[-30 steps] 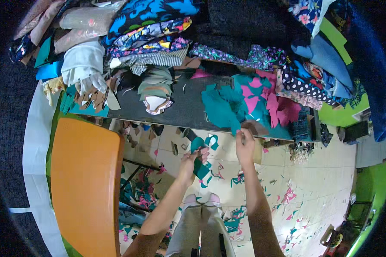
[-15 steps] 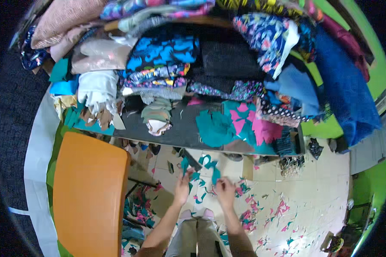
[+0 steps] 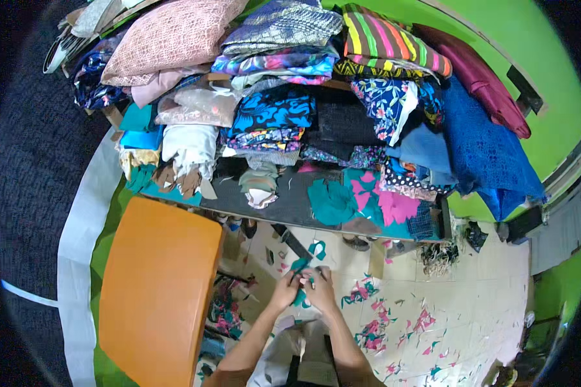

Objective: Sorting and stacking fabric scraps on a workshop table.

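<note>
My left hand [image 3: 284,291] is closed on a teal fabric piece [image 3: 298,264], which sticks up past the fingertips. Close against it, my right hand [image 3: 320,291] has its fingers curled in at the same spot. A small dark shape shows at the right fingers, and what they hold is too unclear to name. Just beyond both hands is a curved teal scrap [image 3: 317,249]; I cannot tell whether it lies on the floor. More teal shows below my hands, partly hidden by them.
A long dark table [image 3: 290,205] ahead carries folded fabric stacks, teal cut pieces [image 3: 332,201] and pink pieces [image 3: 397,206]. An orange tabletop [image 3: 161,284] stands at my left. Pink and teal scraps [image 3: 374,332] litter the tiled floor. A blue fabric bundle [image 3: 487,151] hangs at the right.
My hands were apart, each with a teal strip; now they have come together in front of me. The right hand's strip no longer hangs from its fingers. The view has shifted, showing more of the upper shelf.
</note>
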Demonstrator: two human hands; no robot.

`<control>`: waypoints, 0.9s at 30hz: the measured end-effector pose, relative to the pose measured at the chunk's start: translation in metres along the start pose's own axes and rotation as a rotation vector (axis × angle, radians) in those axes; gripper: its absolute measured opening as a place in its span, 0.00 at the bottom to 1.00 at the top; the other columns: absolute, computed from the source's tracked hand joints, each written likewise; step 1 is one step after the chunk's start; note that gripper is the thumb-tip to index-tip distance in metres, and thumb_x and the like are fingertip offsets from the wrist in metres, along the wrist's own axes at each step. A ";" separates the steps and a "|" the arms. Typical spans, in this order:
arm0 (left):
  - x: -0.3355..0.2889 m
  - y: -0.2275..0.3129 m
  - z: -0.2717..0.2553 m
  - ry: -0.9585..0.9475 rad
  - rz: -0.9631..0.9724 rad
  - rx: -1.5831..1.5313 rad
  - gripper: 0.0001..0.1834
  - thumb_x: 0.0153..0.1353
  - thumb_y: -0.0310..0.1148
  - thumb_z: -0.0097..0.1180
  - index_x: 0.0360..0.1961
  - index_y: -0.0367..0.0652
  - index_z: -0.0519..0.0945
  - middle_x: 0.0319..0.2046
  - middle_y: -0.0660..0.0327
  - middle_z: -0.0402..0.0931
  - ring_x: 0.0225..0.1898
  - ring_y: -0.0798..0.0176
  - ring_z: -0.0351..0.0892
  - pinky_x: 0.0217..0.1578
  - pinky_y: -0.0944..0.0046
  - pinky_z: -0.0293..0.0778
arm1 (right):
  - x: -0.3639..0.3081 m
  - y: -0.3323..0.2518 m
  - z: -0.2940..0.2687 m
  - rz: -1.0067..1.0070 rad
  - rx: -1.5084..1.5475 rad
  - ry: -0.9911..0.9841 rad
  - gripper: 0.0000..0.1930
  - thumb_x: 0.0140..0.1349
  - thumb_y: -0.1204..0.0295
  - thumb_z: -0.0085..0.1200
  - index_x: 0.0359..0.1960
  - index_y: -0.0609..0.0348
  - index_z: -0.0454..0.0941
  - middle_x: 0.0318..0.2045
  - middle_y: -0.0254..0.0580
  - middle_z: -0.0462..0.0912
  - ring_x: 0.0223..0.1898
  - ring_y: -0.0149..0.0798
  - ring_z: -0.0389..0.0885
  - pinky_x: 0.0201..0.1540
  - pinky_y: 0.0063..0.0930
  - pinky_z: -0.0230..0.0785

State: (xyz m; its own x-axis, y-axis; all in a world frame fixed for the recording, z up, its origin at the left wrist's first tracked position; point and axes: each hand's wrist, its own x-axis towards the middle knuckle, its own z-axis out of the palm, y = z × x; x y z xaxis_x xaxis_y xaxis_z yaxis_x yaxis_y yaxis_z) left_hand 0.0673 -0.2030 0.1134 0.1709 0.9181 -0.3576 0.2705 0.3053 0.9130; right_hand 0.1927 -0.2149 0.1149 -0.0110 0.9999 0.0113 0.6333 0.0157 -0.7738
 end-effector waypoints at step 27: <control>0.091 0.025 0.025 -0.009 -0.201 -0.695 0.15 0.59 0.38 0.46 0.37 0.36 0.73 0.30 0.59 0.76 0.28 0.66 0.74 0.31 0.67 0.71 | 0.110 0.116 -0.023 0.416 0.818 -0.037 0.18 0.57 0.56 0.43 0.40 0.55 0.72 0.29 0.38 0.76 0.28 0.32 0.72 0.30 0.21 0.61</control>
State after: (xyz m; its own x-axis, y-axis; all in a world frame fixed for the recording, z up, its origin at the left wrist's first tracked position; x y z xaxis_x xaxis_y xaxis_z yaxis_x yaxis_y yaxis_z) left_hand 0.1129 -0.1179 0.0987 0.1902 0.8259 -0.5308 -0.3666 0.5613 0.7420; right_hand 0.2832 -0.1034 0.0410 0.0613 0.9237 -0.3783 -0.1527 -0.3659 -0.9180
